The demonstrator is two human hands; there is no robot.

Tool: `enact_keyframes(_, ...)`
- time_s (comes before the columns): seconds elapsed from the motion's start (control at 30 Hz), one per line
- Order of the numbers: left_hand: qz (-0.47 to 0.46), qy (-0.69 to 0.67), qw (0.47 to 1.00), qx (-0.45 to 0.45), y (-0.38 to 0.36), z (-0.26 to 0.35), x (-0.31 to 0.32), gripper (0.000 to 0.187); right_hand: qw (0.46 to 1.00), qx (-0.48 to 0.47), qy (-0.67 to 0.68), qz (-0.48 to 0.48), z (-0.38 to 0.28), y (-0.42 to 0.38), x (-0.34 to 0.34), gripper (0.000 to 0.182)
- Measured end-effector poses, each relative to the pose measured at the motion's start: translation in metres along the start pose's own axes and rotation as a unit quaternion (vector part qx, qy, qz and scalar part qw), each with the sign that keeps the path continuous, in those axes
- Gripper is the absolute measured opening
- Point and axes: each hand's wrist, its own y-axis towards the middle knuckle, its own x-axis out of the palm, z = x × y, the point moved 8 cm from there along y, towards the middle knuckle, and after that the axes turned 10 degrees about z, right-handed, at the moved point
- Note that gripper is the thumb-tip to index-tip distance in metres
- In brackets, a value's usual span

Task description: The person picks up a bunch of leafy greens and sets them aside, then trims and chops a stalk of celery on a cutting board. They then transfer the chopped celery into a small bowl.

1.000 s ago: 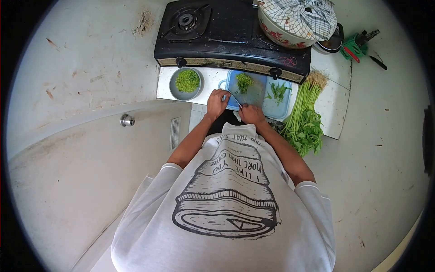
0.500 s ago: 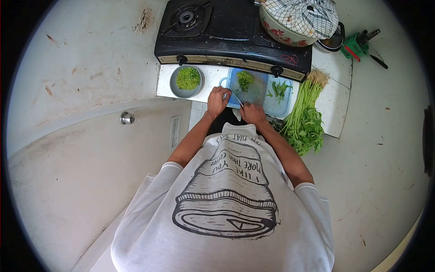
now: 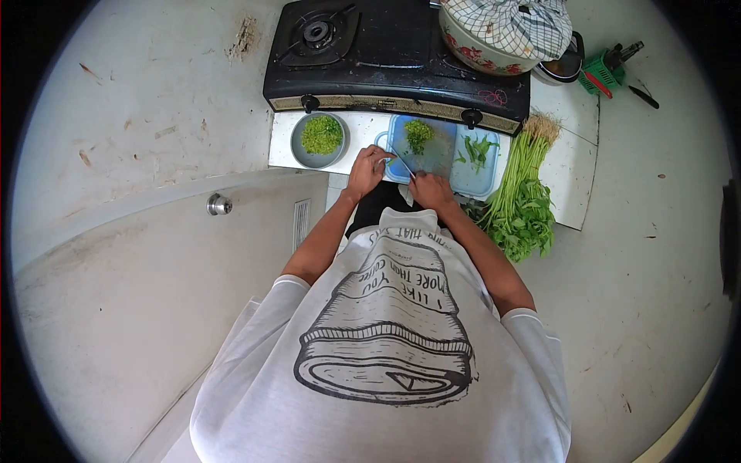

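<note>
My left hand [image 3: 366, 171] is at the left edge of a blue cutting board [image 3: 440, 154], its fingers pinched on a small green vegetable piece that mostly hides behind them. A knife [image 3: 402, 162] is gripped by my right hand [image 3: 431, 190] near the board's front edge. Its blade slants up and left toward my left fingertips. Beyond the blade lies a pile of chopped greens [image 3: 418, 135] on the board. To the right, loose green leaves [image 3: 478, 150] lie in a light blue tray [image 3: 472, 187], which the board partly overlaps.
A grey bowl [image 3: 297, 153] of chopped greens [image 3: 321, 135] stands left. Behind is a black gas stove [image 3: 397, 58] bearing a flowered pot [image 3: 482, 58] under a checked cloth [image 3: 513, 27]. Right are leafy stalks [image 3: 525, 185], a green basket [image 3: 600, 76] and another knife [image 3: 644, 96].
My left hand has shifted slightly left, and its fingers have drawn a little away from the blade. The right hand and knife have barely moved.
</note>
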Motion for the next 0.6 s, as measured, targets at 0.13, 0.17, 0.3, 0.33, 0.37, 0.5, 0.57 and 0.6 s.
enact_keyframes(0.13,-0.033,0.009,0.999,-0.019,0.003,0.003,0.003,0.025,1.000,0.009,-0.002,0.000,0.004,0.000,-0.004,0.039)
enact_keyframes(0.17,-0.032,0.012,0.999,-0.020,0.003,0.003,0.003,0.024,1.000,0.010,-0.001,0.000,0.005,0.000,-0.005,0.039)
enact_keyframes(0.3,-0.028,0.017,0.999,-0.015,0.003,0.003,0.007,0.022,1.000,0.009,-0.010,-0.011,0.008,-0.002,-0.006,0.040)
enact_keyframes(0.33,-0.026,0.017,0.999,-0.012,0.004,0.004,0.007,0.022,1.000,0.011,-0.012,-0.005,0.008,-0.002,-0.007,0.039)
enact_keyframes(0.37,-0.024,0.023,0.999,-0.008,0.003,0.005,0.007,0.021,1.000,0.012,-0.015,0.001,0.008,-0.003,-0.008,0.039)
enact_keyframes(0.5,-0.025,0.034,0.999,-0.006,0.004,0.009,0.007,0.022,1.000,0.001,-0.006,0.000,0.012,-0.001,-0.003,0.038)
enact_keyframes(0.57,-0.032,0.039,0.999,-0.001,0.005,0.008,0.007,0.021,1.000,0.000,-0.005,0.003,0.013,-0.001,-0.003,0.037)
enact_keyframes(0.6,-0.035,0.045,0.998,0.008,0.007,0.008,0.007,0.020,1.000,0.000,-0.005,0.004,0.012,-0.001,-0.005,0.037)
